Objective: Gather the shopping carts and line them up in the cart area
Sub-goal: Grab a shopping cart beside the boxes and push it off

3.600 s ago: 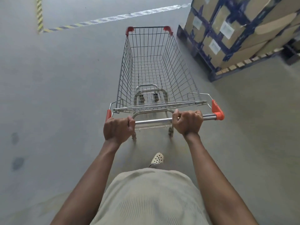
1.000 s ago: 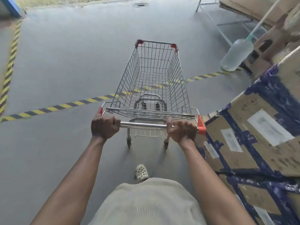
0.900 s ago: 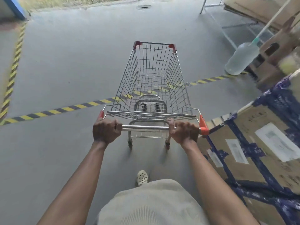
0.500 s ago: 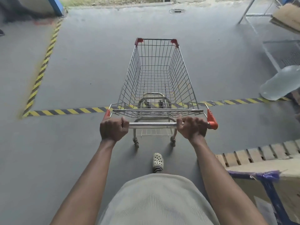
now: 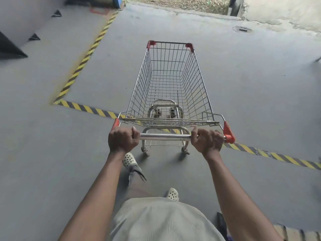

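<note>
We grip cart (image 5: 171, 87) handle (image 5: 165, 137) both hands: left hand (image 5: 122, 140), right hand (image 5: 207, 141) wrapped tight. Cart straddles striped floor tape (image 5: 90, 109).

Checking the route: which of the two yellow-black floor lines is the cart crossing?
The crosswise line, running left to right under the shopping cart near its handle. The other line runs away along the left, clear of the cart.

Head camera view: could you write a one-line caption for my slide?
Left hand and right hand grip the handle of an empty shopping cart standing over a yellow-and-black floor stripe.
</note>
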Demonstrator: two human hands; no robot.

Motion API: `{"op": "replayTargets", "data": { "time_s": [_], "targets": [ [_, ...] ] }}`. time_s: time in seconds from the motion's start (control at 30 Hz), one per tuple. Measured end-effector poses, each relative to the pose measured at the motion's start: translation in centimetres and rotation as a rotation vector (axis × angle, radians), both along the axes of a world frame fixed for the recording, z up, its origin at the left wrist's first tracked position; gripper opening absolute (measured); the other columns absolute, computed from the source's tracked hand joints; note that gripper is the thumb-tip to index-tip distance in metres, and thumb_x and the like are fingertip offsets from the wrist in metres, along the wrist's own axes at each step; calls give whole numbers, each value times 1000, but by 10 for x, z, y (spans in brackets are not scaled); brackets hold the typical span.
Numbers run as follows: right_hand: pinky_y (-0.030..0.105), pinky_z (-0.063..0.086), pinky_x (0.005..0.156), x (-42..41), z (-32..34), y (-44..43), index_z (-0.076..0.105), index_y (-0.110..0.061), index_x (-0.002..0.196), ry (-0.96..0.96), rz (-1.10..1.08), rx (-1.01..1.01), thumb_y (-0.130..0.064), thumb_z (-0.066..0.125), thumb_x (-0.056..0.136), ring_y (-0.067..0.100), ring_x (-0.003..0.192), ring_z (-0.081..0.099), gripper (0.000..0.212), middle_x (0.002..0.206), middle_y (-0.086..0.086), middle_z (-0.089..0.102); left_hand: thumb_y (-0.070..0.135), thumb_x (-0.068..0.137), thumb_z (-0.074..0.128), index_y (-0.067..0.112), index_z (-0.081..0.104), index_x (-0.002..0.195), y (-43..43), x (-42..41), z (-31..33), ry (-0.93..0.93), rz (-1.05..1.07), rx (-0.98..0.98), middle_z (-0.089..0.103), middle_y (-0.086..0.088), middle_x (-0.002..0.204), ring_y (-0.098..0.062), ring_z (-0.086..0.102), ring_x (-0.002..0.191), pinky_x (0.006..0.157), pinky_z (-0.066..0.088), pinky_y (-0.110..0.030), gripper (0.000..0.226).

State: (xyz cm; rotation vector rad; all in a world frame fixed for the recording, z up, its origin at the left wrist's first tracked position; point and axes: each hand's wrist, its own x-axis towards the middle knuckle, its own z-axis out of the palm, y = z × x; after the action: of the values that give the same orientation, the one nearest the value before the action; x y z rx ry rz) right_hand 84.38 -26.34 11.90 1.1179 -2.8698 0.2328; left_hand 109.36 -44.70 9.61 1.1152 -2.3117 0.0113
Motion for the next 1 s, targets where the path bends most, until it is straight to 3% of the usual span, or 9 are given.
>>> {"op": "replayTargets", "data": {
  "time_s": [0.2, 0.33, 0.5, 0.67, 0.9, 1.0],
  "targets": [
    [33, 42, 82, 1, -6, -119, 74, -16, 62, 2, 49, 75, -48, 23, 95, 23, 60, 71, 69, 56, 3, 68, 24, 89, 44, 4, 56, 45, -106, 10, 1, -18, 74, -7, 45, -14, 40, -32, 38, 37, 103, 50, -55, 49],
    [33, 42, 83, 12, 0, -200, 73, -17, 62, -16, 84, 111, -48, 23, 96, 24, 63, 70, 68, 58, 2, 69, 25, 89, 45, 2, 58, 46, -180, 24, -2, -56, 104, 58, 48, -15, 41, -30, 35, 37, 97, 52, -58, 50],
    [35, 42, 86, 31, -1, -292, 74, -18, 64, -41, 78, 77, -49, 24, 96, 28, 67, 70, 67, 60, 5, 69, 34, 95, 39, 4, 69, 56, -277, 42, 0, -147, 91, 118, 56, -14, 45, -30, 36, 41, 117, 36, -49, 57],
    [34, 41, 83, 60, 3, -376, 76, -19, 66, -47, 66, 65, -48, 28, 96, 29, 63, 68, 64, 60, 5, 69, 37, 94, 37, 3, 68, 56, -357, 65, 19, -169, 88, 170, 58, -15, 47, -38, 64, 59, 110, 44, -50, 60],
    [35, 43, 80, 76, 1, -483, 72, -12, 61, -37, 100, 41, -44, 33, 96, 27, 57, 66, 62, 58, 7, 68, 34, 98, 33, 2, 70, 64, -460, 77, 15, -209, 147, 254, 64, -16, 55, -27, 50, 51, 124, 24, -41, 60],
    [36, 42, 80, 75, -6, -532, 72, -11, 60, -16, 115, 44, -43, 34, 97, 27, 54, 64, 62, 55, 7, 67, 33, 100, 32, 1, 71, 65, -503, 78, 12, -213, 208, 257, 65, -17, 57, -29, 59, 56, 125, 20, -38, 61]
  ]
}}
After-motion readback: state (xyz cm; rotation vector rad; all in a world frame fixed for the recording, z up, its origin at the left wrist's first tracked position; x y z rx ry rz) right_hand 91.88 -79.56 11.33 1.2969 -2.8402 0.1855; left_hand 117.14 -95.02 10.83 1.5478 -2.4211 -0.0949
